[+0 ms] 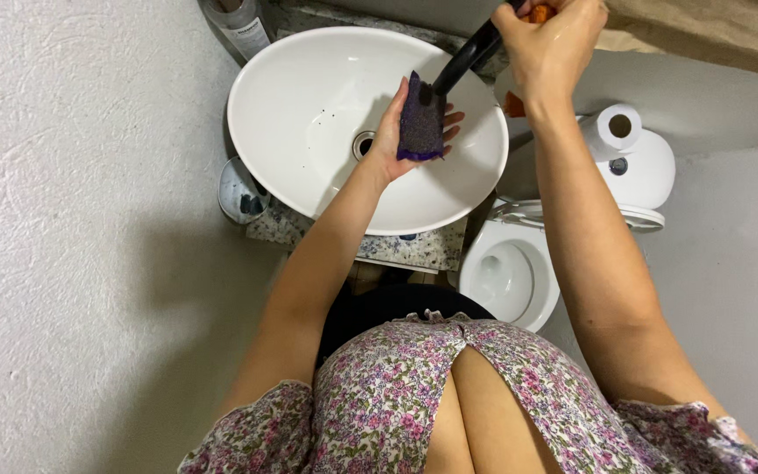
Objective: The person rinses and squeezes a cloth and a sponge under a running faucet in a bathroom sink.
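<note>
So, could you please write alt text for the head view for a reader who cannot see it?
Over a white oval basin, the left hand holds a purple sponge under a black faucet while the right hand grips its top. An open toilet stands to the right.

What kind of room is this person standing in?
Most likely a small bathroom: a white basin with a black tap, a toilet beside it, and a toilet roll.
</note>
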